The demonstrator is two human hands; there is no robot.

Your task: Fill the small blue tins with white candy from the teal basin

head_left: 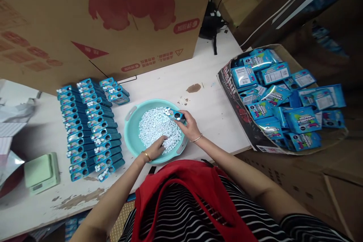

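My right hand (190, 125) is closed around a small blue box (178, 116), held tilted over the right side of a turquoise basin (131, 136). White pellets lie on the box's end, beside a dark round opening. Many loose white pellets (154, 124) fill the bottom of the basin. At its near side, my left hand (155, 149) reaches in with curled fingers closed on some pellets; the fingertips are partly sunk among them. Left of the basin stand rows of similar blue boxes (106, 132), several with white pellets on their ends.
On the right, an open carton (236, 109) is heaped with blue packages (302, 119). A large cardboard box (159, 45) walls off the table's back. A pale green scale (41, 172) sits at left, near clear plastic bags (13, 111). Brown stains mark the white table (210, 102).
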